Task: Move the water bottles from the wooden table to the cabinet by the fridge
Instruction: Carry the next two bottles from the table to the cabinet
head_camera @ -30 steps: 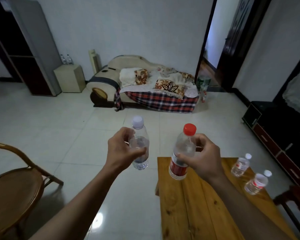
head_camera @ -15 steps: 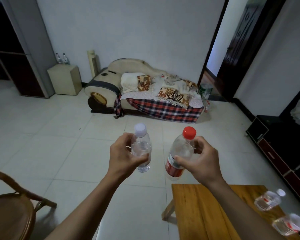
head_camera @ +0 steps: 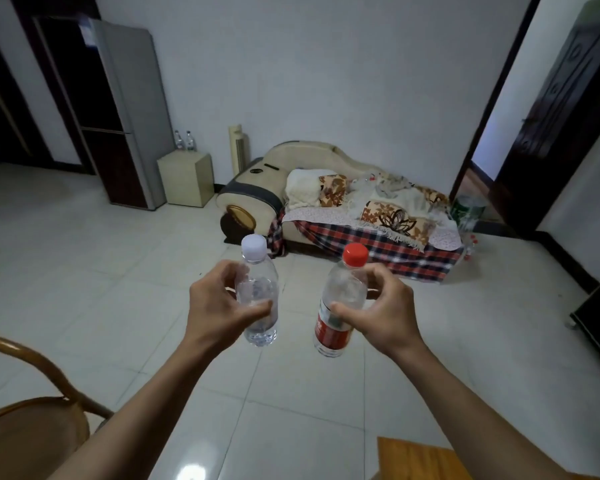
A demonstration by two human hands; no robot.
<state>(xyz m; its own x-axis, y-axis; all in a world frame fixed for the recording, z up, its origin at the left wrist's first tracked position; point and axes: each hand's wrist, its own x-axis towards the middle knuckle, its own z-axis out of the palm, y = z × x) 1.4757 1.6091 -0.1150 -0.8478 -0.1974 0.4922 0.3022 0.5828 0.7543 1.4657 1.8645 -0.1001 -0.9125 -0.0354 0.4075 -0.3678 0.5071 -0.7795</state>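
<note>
A corner of the wooden table [head_camera: 420, 460] shows nearest, under the right forearm. Beyond it, the left hand [head_camera: 219, 306] curls thumb and fingers round a white-capped bottle [head_camera: 258, 296], held upright. Just to its right, the right hand [head_camera: 383, 313] wraps a red-capped bottle [head_camera: 342, 306] likewise. Far ahead of the fingers, two bottles [head_camera: 184, 140] stand on the cabinet [head_camera: 186, 180] beside the fridge [head_camera: 118, 109].

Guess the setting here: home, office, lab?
Most likely a home living room: a sofa draped in blankets against the far wall, a fridge with a small cabinet beside it, and a tiled floor.
</note>
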